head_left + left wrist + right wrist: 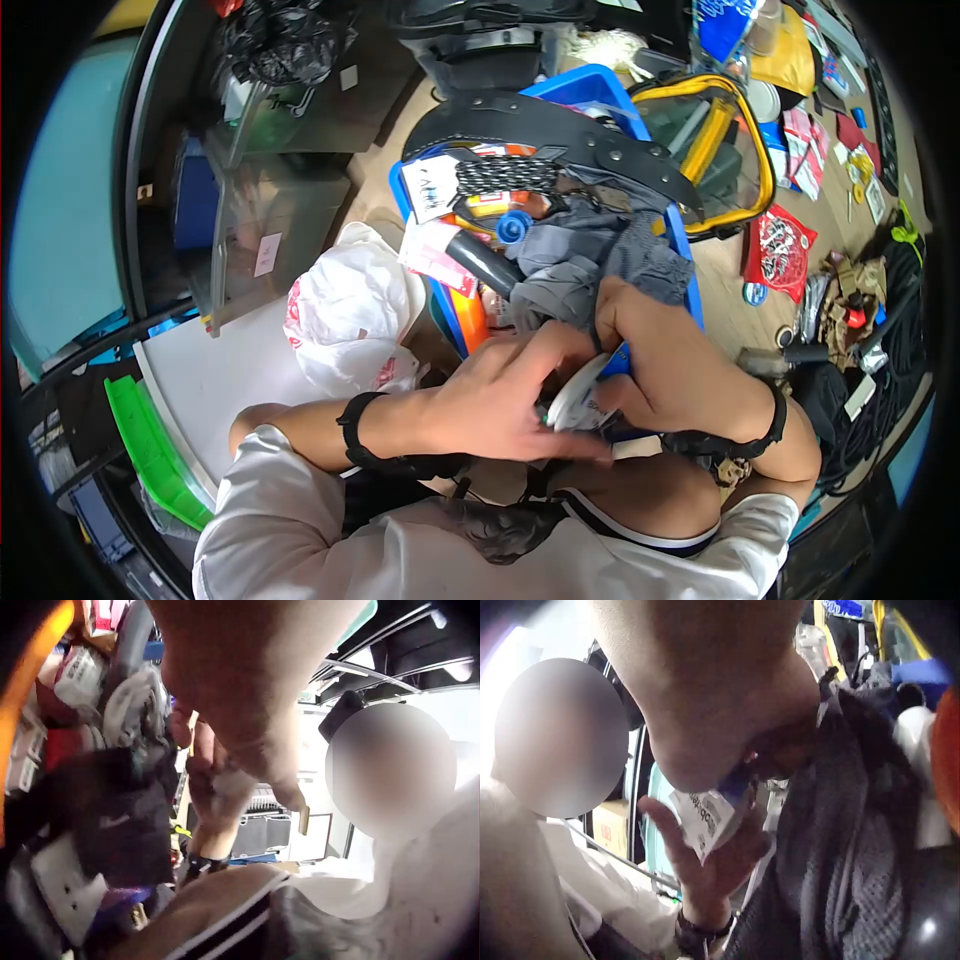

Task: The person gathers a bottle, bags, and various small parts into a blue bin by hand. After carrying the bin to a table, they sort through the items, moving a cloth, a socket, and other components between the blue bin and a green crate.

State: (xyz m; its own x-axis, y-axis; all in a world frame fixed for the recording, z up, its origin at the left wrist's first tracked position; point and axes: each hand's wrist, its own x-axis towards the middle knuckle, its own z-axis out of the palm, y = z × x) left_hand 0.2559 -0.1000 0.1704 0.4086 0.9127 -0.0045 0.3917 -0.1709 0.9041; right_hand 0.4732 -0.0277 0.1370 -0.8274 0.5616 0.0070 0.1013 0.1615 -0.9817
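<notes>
A white item with dark print and a blue part (580, 398) is between my two hands, above my lap. My right hand (665, 365) pinches it from the right, thumb bent against its side. On the other side, my left hand (480, 395) has its thumb and fingers spread around the item, slightly blurred. In the right wrist view, print shows on the white item (701, 821) in front of the left hand (716, 874). Just beyond the hands, a blue bin (683, 265) holds grey cloth (570, 245), a black belt (540, 125), a patterned cord bundle (505, 176) and a dark tube (483, 262).
A white plastic bag (350, 295) stands left of the bin, near a green tray (150, 450). To the right lie a yellow-edged clear bag (765, 170), a red packet (778, 250), black coiled cable (890, 370) and other small goods. Glass-sided shelving (270, 220) stands at left.
</notes>
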